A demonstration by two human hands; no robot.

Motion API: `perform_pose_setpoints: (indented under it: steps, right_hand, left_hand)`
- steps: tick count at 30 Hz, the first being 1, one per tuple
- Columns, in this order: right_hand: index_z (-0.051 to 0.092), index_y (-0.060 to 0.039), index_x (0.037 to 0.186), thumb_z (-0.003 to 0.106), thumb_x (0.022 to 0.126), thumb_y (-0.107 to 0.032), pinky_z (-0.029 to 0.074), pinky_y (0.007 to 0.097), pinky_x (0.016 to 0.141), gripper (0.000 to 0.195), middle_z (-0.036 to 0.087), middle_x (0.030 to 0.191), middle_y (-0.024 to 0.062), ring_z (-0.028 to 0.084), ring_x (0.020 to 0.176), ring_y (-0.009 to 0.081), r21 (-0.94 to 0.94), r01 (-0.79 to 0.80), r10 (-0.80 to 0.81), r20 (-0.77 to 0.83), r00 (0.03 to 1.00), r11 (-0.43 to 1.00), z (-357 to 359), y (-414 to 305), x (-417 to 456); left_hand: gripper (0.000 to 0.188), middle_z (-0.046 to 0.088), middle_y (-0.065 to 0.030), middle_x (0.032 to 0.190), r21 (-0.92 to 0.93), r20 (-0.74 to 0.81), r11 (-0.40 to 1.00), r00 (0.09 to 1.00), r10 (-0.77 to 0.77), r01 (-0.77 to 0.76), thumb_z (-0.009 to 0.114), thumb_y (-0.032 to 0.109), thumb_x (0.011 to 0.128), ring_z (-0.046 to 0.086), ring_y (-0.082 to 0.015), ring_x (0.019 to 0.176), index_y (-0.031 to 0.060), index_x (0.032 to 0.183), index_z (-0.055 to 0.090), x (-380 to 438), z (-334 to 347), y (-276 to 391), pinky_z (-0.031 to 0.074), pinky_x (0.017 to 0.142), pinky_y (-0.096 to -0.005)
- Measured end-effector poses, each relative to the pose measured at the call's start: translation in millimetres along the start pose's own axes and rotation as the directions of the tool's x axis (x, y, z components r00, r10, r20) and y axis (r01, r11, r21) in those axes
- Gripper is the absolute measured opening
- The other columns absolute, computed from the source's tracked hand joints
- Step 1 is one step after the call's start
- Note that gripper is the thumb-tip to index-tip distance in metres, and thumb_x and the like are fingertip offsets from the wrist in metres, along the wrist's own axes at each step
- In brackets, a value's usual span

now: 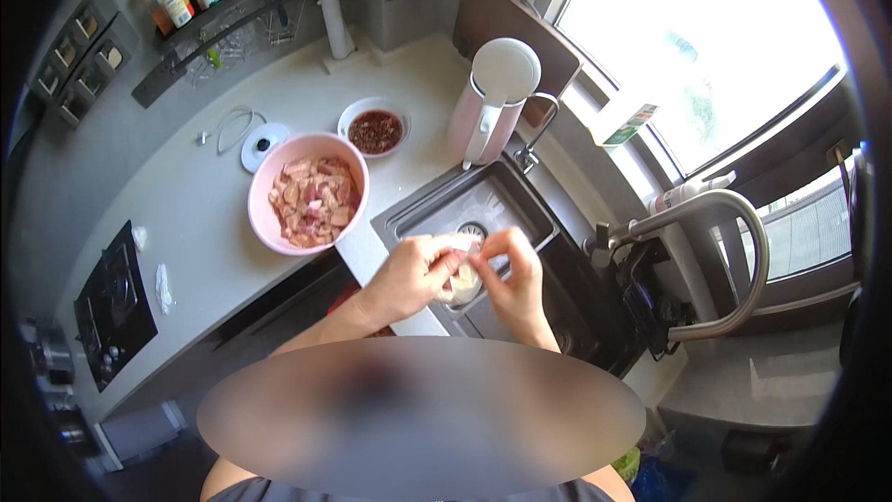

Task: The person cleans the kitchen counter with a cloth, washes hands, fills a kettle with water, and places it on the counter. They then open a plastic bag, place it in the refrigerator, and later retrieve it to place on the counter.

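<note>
Both of my hands are raised over the near edge of the sink (411, 216). My left hand (414, 275) pinches the top of a small clear packet (463, 284) with pale contents. The fingertips of my right hand (514, 268) close on the same top edge from the other side. What the packet holds cannot be told. To the left, a pink bowl (258, 206) of cut raw meat (317, 202) stands near the counter's edge. Behind it, a smaller white bowl (345, 115) holds a dark reddish-brown mixture (375, 131).
A pink kettle (481, 118) stands behind the sink, beside a small tap (526, 159). A large curved faucet (756, 251) arches at the right. A white lid with a cord (254, 146) lies behind the pink bowl. A black cooktop (115, 307) is at the far left.
</note>
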State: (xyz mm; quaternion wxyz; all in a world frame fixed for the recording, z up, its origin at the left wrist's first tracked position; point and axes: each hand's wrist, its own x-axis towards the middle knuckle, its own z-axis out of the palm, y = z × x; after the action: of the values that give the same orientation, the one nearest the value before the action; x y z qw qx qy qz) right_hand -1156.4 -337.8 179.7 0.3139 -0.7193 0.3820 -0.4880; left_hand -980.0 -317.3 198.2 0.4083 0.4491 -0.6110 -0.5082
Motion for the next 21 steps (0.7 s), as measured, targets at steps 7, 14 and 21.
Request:
perform_pose_setpoints:
  steps: [7,14,21]
  right_hand:
    - [0.046,-0.0023,0.091,0.055,0.095,-0.006,0.043,0.0384,0.099,0.011,0.059,0.114,0.0186,0.054,0.118,0.0271,0.674,-0.098,0.089,0.048,0.995,0.732,41,3,8]
    - [0.044,-0.0033,0.092,0.058,0.096,-0.010,0.044,0.0270,0.086,0.016,0.061,0.103,0.0128,0.055,0.092,0.0121,0.731,-0.261,0.088,0.266,0.960,0.630,77,-20,16]
    - [0.045,-0.0040,0.091,0.059,0.095,-0.009,0.043,0.0237,0.079,0.015,0.058,0.093,0.0071,0.052,0.085,0.0094,0.771,-0.249,0.020,0.293,0.956,0.586,111,-65,2]
  left_hand:
    - [0.022,0.061,-0.0097,0.077,0.125,-0.089,0.960,0.961,0.262,-0.250,0.053,0.005,0.091,0.056,-0.0165,0.069,0.0011,0.109,0.067,-16,-26,26,0.045,0.070,-0.0290]
    - [0.025,0.062,-0.0075,0.100,-0.012,-0.203,0.981,0.961,0.188,-0.195,0.052,0.007,0.093,0.057,-0.0134,0.094,-0.0019,0.112,0.065,-55,-55,30,0.044,0.087,-0.0277]
    - [0.040,0.060,-0.0081,0.105,-0.118,-0.229,0.930,0.921,0.316,-0.348,0.045,0.022,0.095,0.052,-0.0128,0.104,-0.0039,0.121,0.061,-130,-79,51,0.039,0.093,-0.0270]
